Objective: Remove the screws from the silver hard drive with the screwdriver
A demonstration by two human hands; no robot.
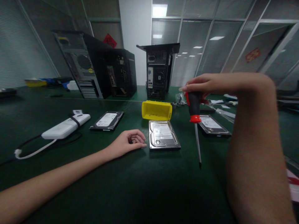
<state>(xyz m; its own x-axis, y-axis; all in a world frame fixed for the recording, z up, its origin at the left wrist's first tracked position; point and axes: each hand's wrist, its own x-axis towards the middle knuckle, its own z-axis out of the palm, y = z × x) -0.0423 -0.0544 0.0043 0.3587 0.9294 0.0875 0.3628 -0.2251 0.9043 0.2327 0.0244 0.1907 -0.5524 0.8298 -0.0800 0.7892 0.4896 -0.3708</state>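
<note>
My right hand (198, 85) is wrapped round the black and red handle of a screwdriver (194, 105), whose shaft points down, its tip above the green table. My left hand (133, 140) rests on the table with its fingers curled, just left of a silver hard drive (162, 133); whether anything is between the fingertips is too small to tell. Right behind that drive stands a yellow bin (156, 110). A second hard drive (107, 120) lies to the left, and a third hard drive (212, 125) lies to the right, partly behind the screwdriver.
On the green table (130, 193), a white power strip (66, 127) with cables lies at the left. Computer cases (98, 65) stand at the back left, and another case (158, 70) at the back centre. Clear plastic pieces (179, 98) and papers (216, 101) lie at the back right.
</note>
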